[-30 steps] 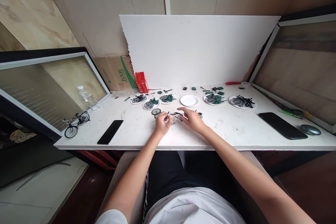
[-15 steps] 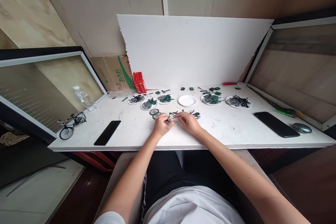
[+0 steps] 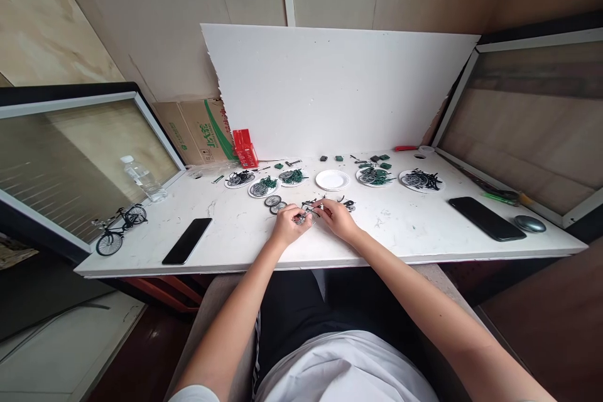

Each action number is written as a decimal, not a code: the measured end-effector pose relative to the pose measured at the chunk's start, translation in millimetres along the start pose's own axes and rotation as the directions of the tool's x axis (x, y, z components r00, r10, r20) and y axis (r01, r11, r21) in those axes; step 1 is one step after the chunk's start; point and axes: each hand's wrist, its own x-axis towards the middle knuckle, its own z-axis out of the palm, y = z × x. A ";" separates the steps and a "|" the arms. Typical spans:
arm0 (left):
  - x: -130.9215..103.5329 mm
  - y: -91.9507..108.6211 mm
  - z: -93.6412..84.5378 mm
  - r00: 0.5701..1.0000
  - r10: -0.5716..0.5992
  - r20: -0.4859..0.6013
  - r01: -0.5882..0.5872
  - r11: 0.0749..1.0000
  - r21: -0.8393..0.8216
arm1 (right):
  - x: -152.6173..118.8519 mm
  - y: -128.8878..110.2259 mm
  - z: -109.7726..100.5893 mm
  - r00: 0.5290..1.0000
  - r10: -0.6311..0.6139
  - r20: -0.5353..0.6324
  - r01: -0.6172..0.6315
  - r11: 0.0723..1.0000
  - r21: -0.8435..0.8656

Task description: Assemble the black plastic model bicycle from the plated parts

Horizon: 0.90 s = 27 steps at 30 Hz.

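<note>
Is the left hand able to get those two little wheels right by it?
Probably yes. The wheels lie close beside the left hand, and nothing seems to stand between them. It seems to hold a small part, though, so it may need to put that down first.

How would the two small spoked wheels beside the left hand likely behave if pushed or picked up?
The wheels appear to lie flat on the white table, so a push would probably slide them rather than roll them. Their small, open, spoked build suggests they are light. The thin spokes may bend or snap under a hard pinch.
</note>
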 end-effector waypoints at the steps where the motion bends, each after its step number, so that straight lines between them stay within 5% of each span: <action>1: -0.2 0.1 0.4 1.000 0.001 0.003 -0.001 1.000 0.001 | 0.0 0.0 -0.1 1.000 0.003 -0.001 -0.003 1.000 0.003; 21: -0.9 -1.6 1.5 0.999 0.041 0.004 -0.041 0.999 0.019 | -1.0 -1.1 -0.3 1.000 0.028 -0.007 -0.028 1.000 0.004; 27: -2.3 0.1 1.1 0.999 -0.028 0.022 0.028 1.000 -0.001 | -1.4 -2.5 -0.5 1.000 0.023 -0.002 -0.023 1.000 -0.014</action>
